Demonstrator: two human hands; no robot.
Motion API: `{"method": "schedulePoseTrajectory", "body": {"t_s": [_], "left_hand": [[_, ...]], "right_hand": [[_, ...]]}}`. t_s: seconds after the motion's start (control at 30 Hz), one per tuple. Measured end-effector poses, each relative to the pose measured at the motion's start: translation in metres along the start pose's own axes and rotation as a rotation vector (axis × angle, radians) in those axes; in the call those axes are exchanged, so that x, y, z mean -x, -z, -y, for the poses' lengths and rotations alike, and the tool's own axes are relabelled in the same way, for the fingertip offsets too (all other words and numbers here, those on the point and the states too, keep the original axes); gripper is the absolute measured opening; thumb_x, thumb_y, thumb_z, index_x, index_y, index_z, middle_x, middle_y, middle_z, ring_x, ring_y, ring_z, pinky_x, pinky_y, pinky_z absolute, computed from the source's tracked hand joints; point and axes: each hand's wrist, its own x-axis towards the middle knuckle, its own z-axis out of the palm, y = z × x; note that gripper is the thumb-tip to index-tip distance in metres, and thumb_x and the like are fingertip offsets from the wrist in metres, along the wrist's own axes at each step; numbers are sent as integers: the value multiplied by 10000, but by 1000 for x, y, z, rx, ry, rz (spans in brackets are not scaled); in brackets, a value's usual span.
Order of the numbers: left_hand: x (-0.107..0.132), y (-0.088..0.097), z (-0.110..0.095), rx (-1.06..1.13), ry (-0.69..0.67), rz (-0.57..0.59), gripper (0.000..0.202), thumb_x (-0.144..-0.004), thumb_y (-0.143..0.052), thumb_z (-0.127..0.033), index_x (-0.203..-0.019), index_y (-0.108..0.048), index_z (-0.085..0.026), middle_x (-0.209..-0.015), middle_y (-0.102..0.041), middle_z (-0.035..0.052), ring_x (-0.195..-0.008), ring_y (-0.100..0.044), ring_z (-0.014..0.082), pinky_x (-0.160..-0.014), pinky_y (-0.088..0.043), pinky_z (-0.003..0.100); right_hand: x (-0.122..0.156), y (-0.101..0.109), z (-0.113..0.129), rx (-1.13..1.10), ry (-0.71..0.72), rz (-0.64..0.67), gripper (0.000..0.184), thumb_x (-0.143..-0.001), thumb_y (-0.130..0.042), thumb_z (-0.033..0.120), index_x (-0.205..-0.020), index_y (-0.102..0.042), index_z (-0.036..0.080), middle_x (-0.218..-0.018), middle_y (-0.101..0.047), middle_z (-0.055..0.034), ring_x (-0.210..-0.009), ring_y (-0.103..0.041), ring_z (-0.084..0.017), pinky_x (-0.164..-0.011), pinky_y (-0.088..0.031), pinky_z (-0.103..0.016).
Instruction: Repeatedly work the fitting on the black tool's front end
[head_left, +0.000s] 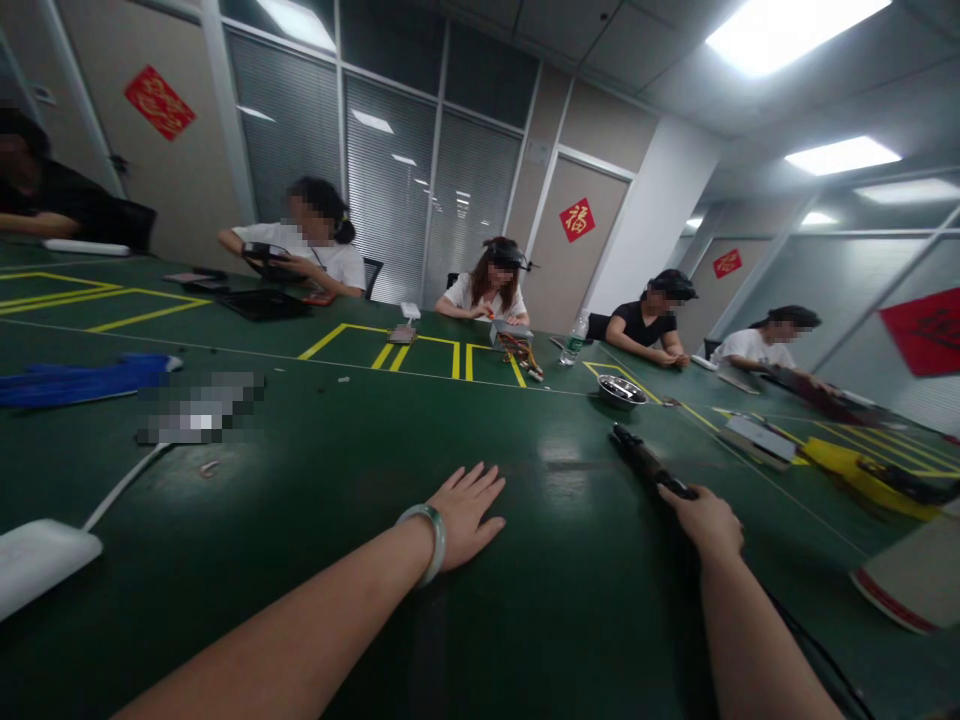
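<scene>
My left hand [466,518] lies palm down on the green tabletop [360,610]. Its fingers are stretched out and slightly apart, and it holds nothing; a pale green bangle [433,545] circles its wrist. On the right side, my right hand [709,522] is closed round the near end of a long black tool [646,462] that looks like an electric screwdriver. The tool's tip points away and to the left, towards a shiny metal bowl [621,392]. A black cord [814,650] runs beside my right forearm.
At left are a blue glove [90,380], a blurred-out flat object [202,408] and a white device [45,560] with a cable. Across the table, a person [487,285] handles a metal box [510,332] with wires, near a water bottle [575,338]. Several co-workers sit around.
</scene>
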Motion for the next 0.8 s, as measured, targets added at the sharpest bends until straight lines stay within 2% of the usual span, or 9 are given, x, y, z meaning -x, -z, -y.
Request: {"method": "schedulePoseTrajectory", "body": {"t_s": [0.13, 0.23, 0.33, 0.47, 0.57, 0.63, 0.73, 0.8], "left_hand": [[1, 1, 0, 27, -9, 9, 650, -941, -222, -609, -1494, -201, -267, -1565, -148, 29, -1443, -97, 258, -1159, -122, 492], [1, 5, -1, 41, 6, -18, 719, -915, -270, -648, -1508, -89, -285, -1573, -94, 36, -1440, -103, 277, -1149, -154, 500], [-1, 10, -4, -5, -10, -133, 844, -876, -382, -657, -1504, 44, -288, -1580, 4, 41, -1444, -70, 282, -1155, -142, 482], [-4, 17, -9, -85, -62, -278, 965, -818, -484, -671, -1505, 55, -259, -1583, 1, 43, -1448, -42, 271, -1168, -101, 443], [-3, 22, -13, -116, -103, -299, 982, -786, -517, -688, -1508, -5, -262, -1579, -94, 52, -1440, -107, 281, -1163, -113, 443], [-2, 25, -15, -104, -128, -259, 986, -768, -546, -688, -1506, -39, -274, -1553, -214, 64, -1395, -261, 280, -1135, -199, 426], [0, 28, -15, -78, -87, -196, 1009, -730, -574, -713, -1503, -95, -275, -1428, -443, 86, -1193, -512, 280, -993, -380, 395], [-1, 28, -13, -90, -45, -182, 1026, -699, -575, -748, -1497, -142, -271, -1322, -541, 93, -1083, -569, 290, -903, -429, 397]], "right_hand": [[17, 0, 27, 5, 240, -41, 619, -779, -478, 694, -1223, -598, 279, -1089, -599, -117, -987, -572, -327, -761, -451, -408], [41, 1, 57, 10, 471, -107, 509, -805, -536, 605, -1183, -619, 274, -1049, -597, -94, -974, -560, -296, -764, -426, -381], [75, 0, 91, -43, 708, -118, 417, -808, -611, 491, -1166, -619, 277, -1050, -588, -70, -1002, -538, -264, -807, -392, -364], [135, -2, 129, -136, 969, -35, 406, -780, -689, 396, -1163, -605, 287, -1081, -573, -49, -1049, -502, -248, -890, -341, -377], [178, -1, 147, -194, 1107, 51, 405, -770, -709, 353, -1151, -595, 277, -1096, -567, -50, -1053, -489, -250, -911, -326, -385], [200, 0, 153, -220, 1165, 74, 404, -771, -704, 299, -1154, -580, 268, -1127, -560, -57, -1071, -474, -257, -916, -321, -389], [214, 0, 158, -235, 1212, 101, 373, -785, -672, 229, -1143, -569, 257, -1159, -549, -63, -1088, -458, -258, -924, -314, -392], [213, -2, 159, -237, 1220, 118, 346, -787, -668, 215, -1119, -575, 248, -1138, -552, -57, -1078, -461, -250, -927, -315, -389]]}}
